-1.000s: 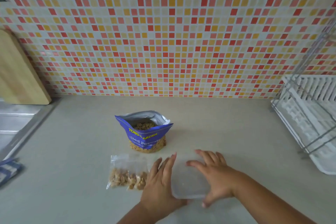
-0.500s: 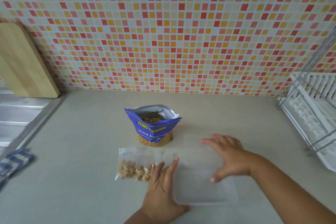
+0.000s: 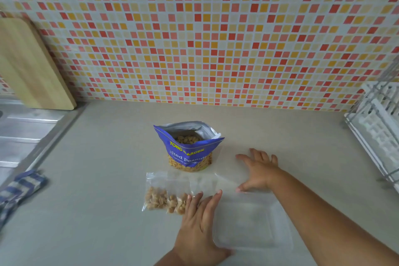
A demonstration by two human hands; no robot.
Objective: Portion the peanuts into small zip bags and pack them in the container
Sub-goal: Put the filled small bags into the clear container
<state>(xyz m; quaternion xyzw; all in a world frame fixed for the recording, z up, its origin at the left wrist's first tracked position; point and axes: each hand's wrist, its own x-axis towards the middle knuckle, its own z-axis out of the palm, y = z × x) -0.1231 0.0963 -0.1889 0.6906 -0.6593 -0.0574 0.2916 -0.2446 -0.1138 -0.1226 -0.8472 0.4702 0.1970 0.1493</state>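
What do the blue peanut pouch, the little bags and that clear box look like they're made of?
Peanut pouch: printed plastic film with a silvery, foil-like lining, seen at its open mouth. Small zip bags: thin clear plastic, since the nuts show through. Container: frosted, translucent plastic, seemingly stiffer; the counter shows faintly through it.

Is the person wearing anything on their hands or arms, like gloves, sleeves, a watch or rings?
No. Both the left hand and the right hand are bare, with no gloves. Both forearms are uncovered as far as the picture shows, so no sleeve is in view. No watch, bracelet or ring shows. The fingernails look short and plain.
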